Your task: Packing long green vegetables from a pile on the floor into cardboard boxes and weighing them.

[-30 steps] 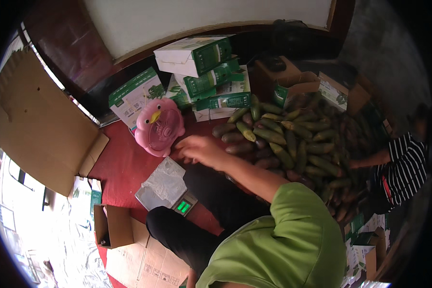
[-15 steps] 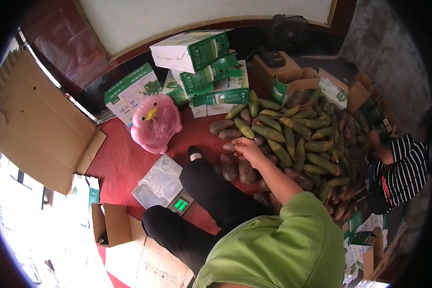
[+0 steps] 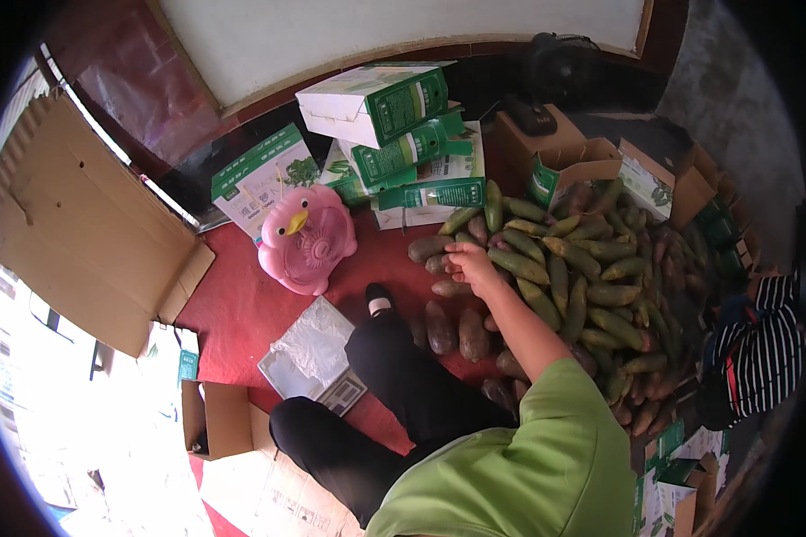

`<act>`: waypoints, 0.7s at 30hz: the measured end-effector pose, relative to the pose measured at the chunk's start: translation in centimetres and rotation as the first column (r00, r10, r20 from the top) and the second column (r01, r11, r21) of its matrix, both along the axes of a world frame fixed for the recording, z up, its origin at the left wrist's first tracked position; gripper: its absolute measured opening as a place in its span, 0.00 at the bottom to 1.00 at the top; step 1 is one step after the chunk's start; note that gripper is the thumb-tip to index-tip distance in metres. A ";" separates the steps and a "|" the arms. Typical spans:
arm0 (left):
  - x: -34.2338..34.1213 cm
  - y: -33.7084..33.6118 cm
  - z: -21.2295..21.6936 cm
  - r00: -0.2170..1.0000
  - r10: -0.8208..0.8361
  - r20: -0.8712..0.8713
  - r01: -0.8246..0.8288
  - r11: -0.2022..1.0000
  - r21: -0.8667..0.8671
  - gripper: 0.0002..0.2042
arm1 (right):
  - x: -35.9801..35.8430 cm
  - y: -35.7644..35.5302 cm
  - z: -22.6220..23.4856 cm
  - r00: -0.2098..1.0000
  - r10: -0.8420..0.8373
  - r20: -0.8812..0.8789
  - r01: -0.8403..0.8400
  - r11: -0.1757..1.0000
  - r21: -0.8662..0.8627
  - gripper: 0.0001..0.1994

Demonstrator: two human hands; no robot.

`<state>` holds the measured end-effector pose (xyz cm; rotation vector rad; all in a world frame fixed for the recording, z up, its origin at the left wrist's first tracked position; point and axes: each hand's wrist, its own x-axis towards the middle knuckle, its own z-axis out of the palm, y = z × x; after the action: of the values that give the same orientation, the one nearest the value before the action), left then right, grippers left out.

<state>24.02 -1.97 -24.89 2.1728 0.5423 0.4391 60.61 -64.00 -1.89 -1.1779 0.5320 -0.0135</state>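
Note:
My right hand [image 3: 475,268] reaches over the near left edge of a heap of long green-yellow vegetables [image 3: 575,258]. Its fingers are bent but apart, the tips beside a small brownish vegetable [image 3: 436,264]; I see nothing held, though contact is unclear. Another brown one [image 3: 450,288] lies just below the hand. Two larger dark brown ones [image 3: 441,328] sit side by side on the red floor, nearer my legs. A flat scale [image 3: 309,345] covered with clear plastic film stands left of my knee. My left hand is out of view.
A pink bird-faced plastic seat or basin [image 3: 309,240] stands left of the heap. Green and white cartons [image 3: 376,103] are stacked behind. Open cardboard boxes [image 3: 569,161] border the far side. A person in a striped top [image 3: 766,358] sits at the right. Brown cardboard [image 3: 85,224] leans at left.
My right hand has moved away from the brown vegetable it was touching, slightly farther forward. The scale's display glowed green and now looks grey. The whole view has shifted a little.

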 end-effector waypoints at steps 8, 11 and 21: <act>11.3 -5.5 14.8 0.992 -0.111 -0.065 0.018 0.620 -0.784 0.13 | 8.3 -7.5 1.0 0.974 -0.194 0.116 0.185 0.979 0.082 0.11; 20.0 -10.4 24.8 0.986 0.164 0.037 -0.135 0.903 -0.409 0.14 | 11.8 -9.7 2.9 0.962 -0.224 0.155 0.220 0.975 0.038 0.15; 36.8 -20.3 33.0 0.854 -0.520 0.032 0.498 0.833 0.239 0.07 | 23.4 -13.3 8.3 0.917 -0.323 0.235 0.331 0.943 0.004 0.26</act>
<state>60.80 -22.25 8.09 2.3819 -0.1633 0.3146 84.02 -77.29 6.43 -1.0931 0.5164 -0.4470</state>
